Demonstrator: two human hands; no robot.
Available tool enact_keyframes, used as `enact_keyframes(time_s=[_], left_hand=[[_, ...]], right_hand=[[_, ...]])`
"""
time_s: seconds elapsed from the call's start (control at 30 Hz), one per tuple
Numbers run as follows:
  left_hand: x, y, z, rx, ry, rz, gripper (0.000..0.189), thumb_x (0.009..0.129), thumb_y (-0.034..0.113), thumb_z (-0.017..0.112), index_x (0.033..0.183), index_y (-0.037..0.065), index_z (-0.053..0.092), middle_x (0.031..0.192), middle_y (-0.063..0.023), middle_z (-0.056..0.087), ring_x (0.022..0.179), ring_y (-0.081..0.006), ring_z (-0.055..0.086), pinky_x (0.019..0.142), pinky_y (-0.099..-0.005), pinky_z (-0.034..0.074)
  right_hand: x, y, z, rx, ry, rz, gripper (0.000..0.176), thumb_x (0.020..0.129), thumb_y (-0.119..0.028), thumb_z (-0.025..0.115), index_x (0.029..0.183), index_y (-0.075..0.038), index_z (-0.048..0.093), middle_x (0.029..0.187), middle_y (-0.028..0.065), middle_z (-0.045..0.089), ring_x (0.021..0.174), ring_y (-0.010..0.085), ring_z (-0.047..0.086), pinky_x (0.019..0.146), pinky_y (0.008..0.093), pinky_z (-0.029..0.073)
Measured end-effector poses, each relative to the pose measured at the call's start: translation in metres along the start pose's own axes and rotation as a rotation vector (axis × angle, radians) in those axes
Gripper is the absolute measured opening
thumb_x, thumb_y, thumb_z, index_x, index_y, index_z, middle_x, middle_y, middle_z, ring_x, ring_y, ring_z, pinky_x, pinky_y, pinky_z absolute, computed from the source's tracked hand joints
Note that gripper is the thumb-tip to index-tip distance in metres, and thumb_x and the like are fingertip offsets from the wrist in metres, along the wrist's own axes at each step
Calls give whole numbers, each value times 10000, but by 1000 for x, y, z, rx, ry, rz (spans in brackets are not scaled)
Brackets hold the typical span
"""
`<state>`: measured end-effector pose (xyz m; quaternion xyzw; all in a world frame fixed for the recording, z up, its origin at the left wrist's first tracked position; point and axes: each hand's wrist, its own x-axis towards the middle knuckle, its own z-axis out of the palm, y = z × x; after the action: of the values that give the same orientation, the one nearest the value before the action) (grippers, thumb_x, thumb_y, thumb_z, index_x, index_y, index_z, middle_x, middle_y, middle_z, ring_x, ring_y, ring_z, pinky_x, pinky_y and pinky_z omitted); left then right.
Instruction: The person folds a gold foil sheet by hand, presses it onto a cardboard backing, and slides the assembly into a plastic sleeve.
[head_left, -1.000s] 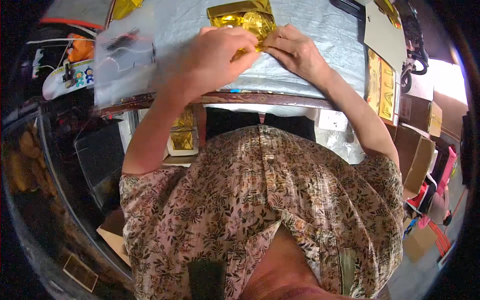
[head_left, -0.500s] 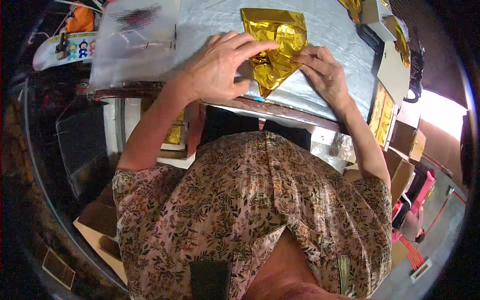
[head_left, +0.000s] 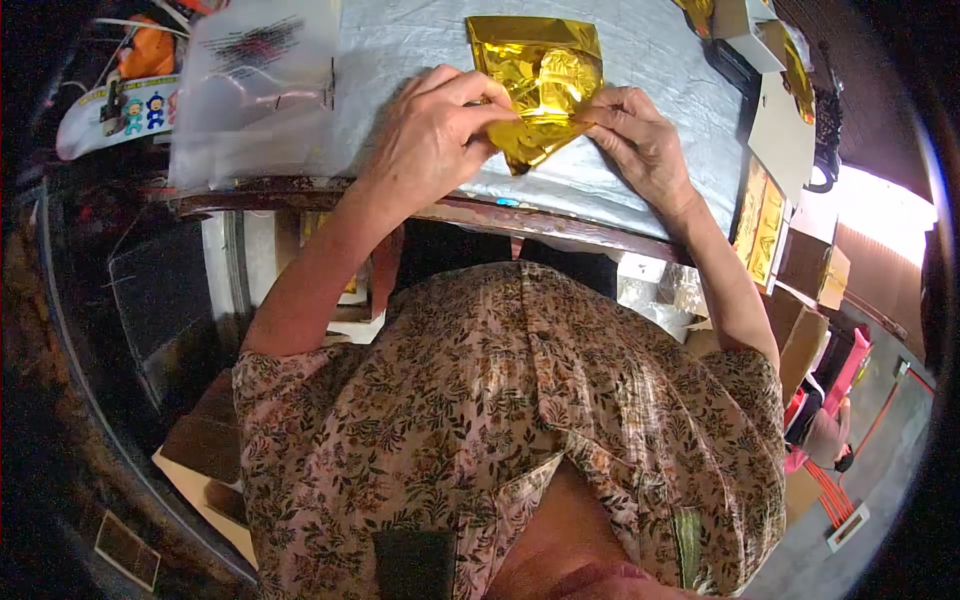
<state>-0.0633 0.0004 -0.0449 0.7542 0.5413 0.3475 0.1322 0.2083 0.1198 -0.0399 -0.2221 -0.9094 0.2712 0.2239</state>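
A folded piece of shiny gold foil point(head_left: 545, 65) lies on the silvery cloth-covered table, its upper edge straight and its lower end tapering to a point. My left hand point(head_left: 440, 130) pinches the foil's lower left edge between thumb and fingers. On the opposite side, my right hand point(head_left: 640, 140) is closed on the lower right edge, thumb against forefinger. The lower part of the foil is drawn taut between both hands. My fingertips hide small parts of its edges.
A clear plastic sheet or bag point(head_left: 255, 100) covers the table's left side. White boxes point(head_left: 785, 130) with gold foil pieces stand along the right edge. Cardboard boxes point(head_left: 810, 270) are stacked beyond it. Another person point(head_left: 825, 435) is in the background at right.
My left thumb and fingers have come together on the foil's left edge, where they were spread before. The foil's lower part is now pulled flatter. The whole view has shifted slightly.
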Motion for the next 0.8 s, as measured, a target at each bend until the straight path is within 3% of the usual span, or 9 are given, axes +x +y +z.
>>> enact_keyframes(time_s=[0.17, 0.33, 0.5, 0.6, 0.67, 0.8], left_hand=[[3, -5, 7, -43, 12, -70, 200, 839, 177, 776, 998, 58, 799, 1069, -23, 716, 1023, -258, 634, 953, -413, 489], [10, -6, 14, -26, 27, -165, 311, 937, 317, 726, 991, 19, 795, 1126, -118, 727, 1097, -314, 639, 968, -436, 481], [10, -9, 14, -24, 29, -150, 345, 950, 340, 705, 991, 7, 786, 1135, -123, 730, 1085, -332, 639, 959, -446, 492], [12, -4, 11, -27, 7, -175, 342, 956, 343, 694, 992, 15, 784, 1129, -124, 729, 1074, -339, 641, 945, -452, 496], [14, -2, 11, -33, 0, -184, 334, 958, 342, 691, 990, 23, 784, 1117, -125, 727, 1067, -342, 642, 936, -454, 497], [14, -3, 10, -93, -10, -206, 312, 957, 329, 693, 976, 30, 778, 1080, -129, 720, 1032, -352, 643, 901, -459, 497]], right_hand=[[2, 0, 0, 92, 5, 55, 180, 930, -47, 737, 1102, 8, 737, 1123, 107, 680, 1059, 249, 663, 922, 320, 531], [3, 0, 0, 168, 12, 92, 190, 923, -28, 742, 1107, 17, 726, 1166, 102, 664, 1069, 225, 655, 941, 307, 519], [-8, -13, -8, 190, 109, 207, 256, 906, -62, 777, 1142, 2, 704, 1219, 102, 634, 1106, 215, 635, 954, 300, 504], [-12, -9, -6, 117, 149, 150, 278, 895, -85, 799, 1139, -11, 688, 1201, 103, 619, 1121, 214, 626, 954, 301, 499], [-12, -8, -4, 60, 163, 127, 270, 878, -143, 817, 1069, -14, 678, 1171, 129, 627, 1092, 275, 648, 941, 374, 535], [-11, -4, -1, 70, 141, 164, 273, 877, -158, 820, 1070, -20, 684, 1145, 122, 636, 1077, 290, 641, 917, 386, 539]])
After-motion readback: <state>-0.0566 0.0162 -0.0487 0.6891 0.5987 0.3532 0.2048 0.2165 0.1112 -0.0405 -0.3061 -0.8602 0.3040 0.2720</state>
